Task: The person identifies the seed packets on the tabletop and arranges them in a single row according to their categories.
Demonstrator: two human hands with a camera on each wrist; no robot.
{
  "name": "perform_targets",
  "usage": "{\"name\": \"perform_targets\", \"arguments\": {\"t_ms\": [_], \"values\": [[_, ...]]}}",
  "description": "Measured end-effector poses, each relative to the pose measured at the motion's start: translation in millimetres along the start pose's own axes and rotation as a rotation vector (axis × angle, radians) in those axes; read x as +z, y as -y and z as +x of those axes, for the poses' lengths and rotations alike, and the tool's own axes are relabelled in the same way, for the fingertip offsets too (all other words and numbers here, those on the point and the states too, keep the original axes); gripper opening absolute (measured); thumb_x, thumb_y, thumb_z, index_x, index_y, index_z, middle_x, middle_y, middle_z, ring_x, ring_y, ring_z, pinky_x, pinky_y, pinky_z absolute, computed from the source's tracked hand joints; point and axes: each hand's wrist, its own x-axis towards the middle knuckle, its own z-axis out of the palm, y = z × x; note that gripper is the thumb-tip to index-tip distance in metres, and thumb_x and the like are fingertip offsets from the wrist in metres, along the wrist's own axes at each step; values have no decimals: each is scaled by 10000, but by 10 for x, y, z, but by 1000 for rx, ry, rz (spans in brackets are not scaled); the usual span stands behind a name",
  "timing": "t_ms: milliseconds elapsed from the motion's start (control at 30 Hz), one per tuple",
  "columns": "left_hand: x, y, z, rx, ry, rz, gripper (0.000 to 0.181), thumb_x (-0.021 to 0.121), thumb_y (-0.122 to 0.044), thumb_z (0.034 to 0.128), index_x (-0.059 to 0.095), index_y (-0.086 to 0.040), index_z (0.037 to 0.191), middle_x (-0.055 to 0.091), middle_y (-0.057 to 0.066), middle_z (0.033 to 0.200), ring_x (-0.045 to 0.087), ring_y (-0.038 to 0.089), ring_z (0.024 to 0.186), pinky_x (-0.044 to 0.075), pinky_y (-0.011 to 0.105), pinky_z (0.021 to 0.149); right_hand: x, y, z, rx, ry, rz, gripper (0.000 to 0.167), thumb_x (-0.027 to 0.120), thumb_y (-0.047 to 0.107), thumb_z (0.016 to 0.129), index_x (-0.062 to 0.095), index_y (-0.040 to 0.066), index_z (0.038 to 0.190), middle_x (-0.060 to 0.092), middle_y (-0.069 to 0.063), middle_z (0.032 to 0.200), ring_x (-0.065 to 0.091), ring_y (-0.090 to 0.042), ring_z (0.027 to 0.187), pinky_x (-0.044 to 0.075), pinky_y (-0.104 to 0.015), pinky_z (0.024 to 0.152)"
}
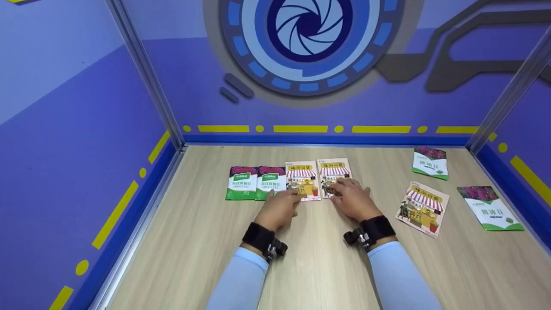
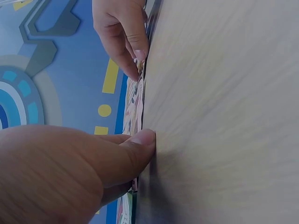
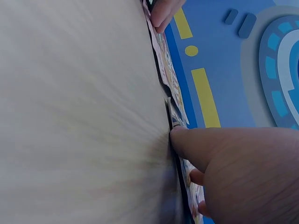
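Four packets form a row: two green-and-white flower packets [image 1: 241, 183] [image 1: 271, 181] at left, then two pink packets with striped awnings [image 1: 301, 176] [image 1: 333, 170]. My left hand [image 1: 277, 211] rests its extended fingers on the lower edge of the first pink packet; its thumb [image 2: 142, 137] touches that edge in the left wrist view. My right hand [image 1: 355, 200] holds the lower part of the other pink packet, thumb at the near edge and bent fingers over its face. In the right wrist view, this hand [image 3: 247, 163] partly hides the packet.
At the right of the wooden table [image 1: 314, 267] lie another pink awning packet [image 1: 423, 209], tilted, and two white-and-green flower packets [image 1: 430, 162] [image 1: 490, 208]. Blue-purple panels [image 1: 301, 114] with metal corner posts stand along the back and both sides.
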Motion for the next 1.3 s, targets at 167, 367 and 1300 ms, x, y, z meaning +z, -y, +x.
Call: {"name": "perform_targets", "arguments": {"t_ms": [167,367,1300], "values": [[-7,3,-13,2,-8,-11,589,809,-208,1016,639,-284,1575,565,-7,1691,555,267,1555,317,738,1319,0,16,-2,-4,18,15,507,682,337,1096,622,225,1587,470,-158,1735,365,-464,1639,171,-959,1189],[-12,3,-12,-3,1,-10,595,796,-214,1027,622,-296,1589,559,-1,1696,551,271,1560,312,740,1321,-1,27,-8,-15,20,17,503,685,332,1095,628,212,1580,465,-161,1738,365,-473,1637,179,-960,1186],[7,-3,12,-23,26,-21,594,795,-244,1032,614,-290,1596,524,-10,1723,517,258,1589,300,723,1335,-187,-36,-19,44,-2,53,478,702,332,1079,677,160,1524,473,-197,1724,385,-510,1610,180,-946,1204]]}}
